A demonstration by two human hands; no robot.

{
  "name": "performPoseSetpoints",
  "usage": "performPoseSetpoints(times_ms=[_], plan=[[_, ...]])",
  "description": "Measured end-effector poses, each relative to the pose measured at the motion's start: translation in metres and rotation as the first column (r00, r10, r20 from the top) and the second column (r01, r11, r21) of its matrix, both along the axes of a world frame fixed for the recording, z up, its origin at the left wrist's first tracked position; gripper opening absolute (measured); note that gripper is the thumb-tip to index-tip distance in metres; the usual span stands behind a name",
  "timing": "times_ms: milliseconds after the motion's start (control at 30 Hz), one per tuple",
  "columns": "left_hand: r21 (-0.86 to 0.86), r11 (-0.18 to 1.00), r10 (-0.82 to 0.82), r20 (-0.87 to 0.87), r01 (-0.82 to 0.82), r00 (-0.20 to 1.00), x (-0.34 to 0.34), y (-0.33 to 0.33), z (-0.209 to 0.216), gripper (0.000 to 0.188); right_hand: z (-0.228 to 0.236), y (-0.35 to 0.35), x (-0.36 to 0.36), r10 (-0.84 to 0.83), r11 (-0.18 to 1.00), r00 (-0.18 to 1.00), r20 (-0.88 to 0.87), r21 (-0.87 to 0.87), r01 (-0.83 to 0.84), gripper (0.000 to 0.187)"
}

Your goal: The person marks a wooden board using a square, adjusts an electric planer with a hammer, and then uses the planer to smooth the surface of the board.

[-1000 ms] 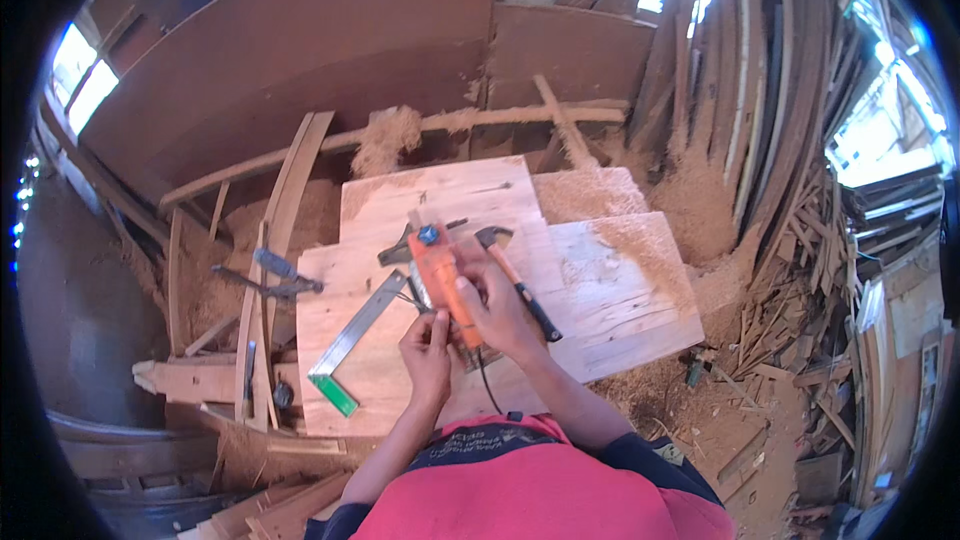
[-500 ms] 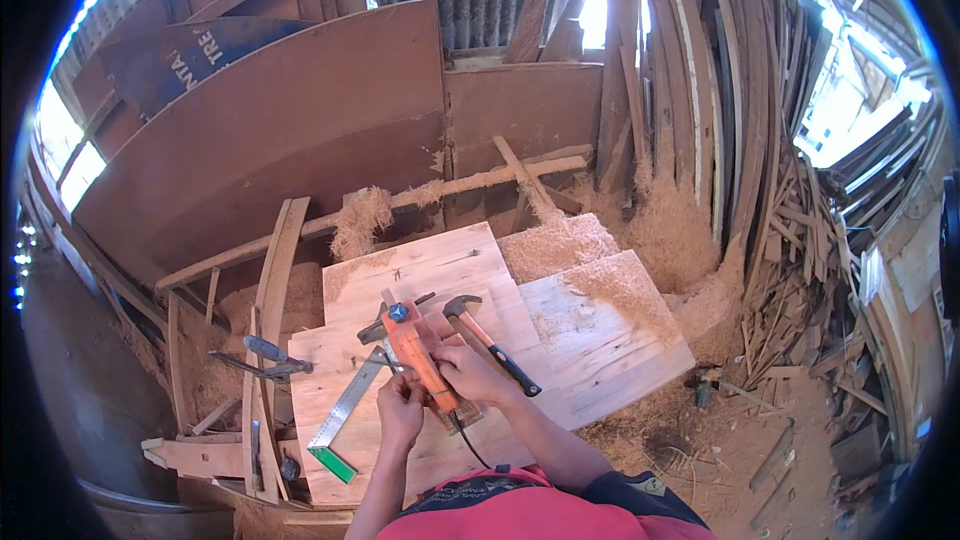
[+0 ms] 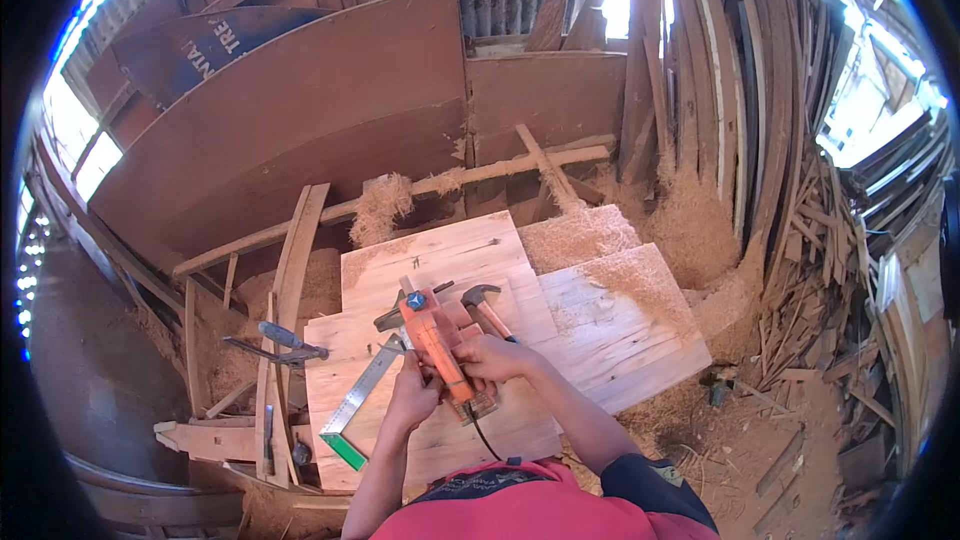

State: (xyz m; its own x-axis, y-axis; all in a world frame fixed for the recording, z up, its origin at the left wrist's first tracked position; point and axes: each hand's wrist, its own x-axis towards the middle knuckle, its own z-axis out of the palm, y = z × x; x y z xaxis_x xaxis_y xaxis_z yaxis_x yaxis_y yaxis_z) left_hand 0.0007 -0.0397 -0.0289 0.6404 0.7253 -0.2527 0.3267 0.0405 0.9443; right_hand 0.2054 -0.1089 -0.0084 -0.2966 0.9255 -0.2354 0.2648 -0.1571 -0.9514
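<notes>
An orange electric planer (image 3: 435, 340) with a blue front knob lies on pale wooden boards (image 3: 600, 350). My right hand (image 3: 490, 357) is closed around its right side. Against the planer's left side, my left hand (image 3: 415, 395) presses with curled fingers; the fingertips are partly hidden. A black cord (image 3: 486, 438) runs from the tool's rear toward me. To the left lies a try square (image 3: 362, 390) with a metal blade and green handle. Just beyond my right hand is a claw hammer (image 3: 484, 303), its handle partly covered by that hand. A dark bar-shaped piece (image 3: 390, 320) lies by the planer's front.
Left of the boards, a blue-handled tool (image 3: 280, 335) rests across upright wooden strips (image 3: 295, 240). Shavings (image 3: 690, 210) heap behind and to the right. Long planks (image 3: 755, 90) lean at the back right, with scrap wood (image 3: 800, 270) below. Brown panels (image 3: 330, 105) stand behind.
The whole view has shifted, so the scene sits further right and slightly higher. My right hand and forearm now cover more of the hammer's handle. Both hands stay at the planer.
</notes>
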Motion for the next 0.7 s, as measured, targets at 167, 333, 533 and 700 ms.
performPoseSetpoints(times_ms=[167,333,533,700], plan=[[0.005,1.0,-0.002,0.054,0.002,0.999,-0.002,0.006,0.0,0.041,-0.013,0.011,0.005,0.077,0.994,0.997,0.012,-0.083,-0.076,0.027],[-0.03,0.997,-0.066,0.054,0.067,0.996,0.003,0.01,0.011,0.036,-0.016,0.005,0.002,-0.028,1.0,0.989,0.147,0.019,0.025,0.015],[0.039,0.996,-0.079,0.054,0.076,0.995,0.0,0.013,0.011,0.066,-0.008,-0.017,-0.009,-0.168,0.965,0.702,0.692,0.262,-0.028,0.018],[-0.067,0.992,-0.099,0.056,0.103,0.993,-0.002,0.012,0.0,0.059,-0.019,-0.043,-0.003,-0.218,0.906,0.86,0.461,0.423,0.003,0.019]])
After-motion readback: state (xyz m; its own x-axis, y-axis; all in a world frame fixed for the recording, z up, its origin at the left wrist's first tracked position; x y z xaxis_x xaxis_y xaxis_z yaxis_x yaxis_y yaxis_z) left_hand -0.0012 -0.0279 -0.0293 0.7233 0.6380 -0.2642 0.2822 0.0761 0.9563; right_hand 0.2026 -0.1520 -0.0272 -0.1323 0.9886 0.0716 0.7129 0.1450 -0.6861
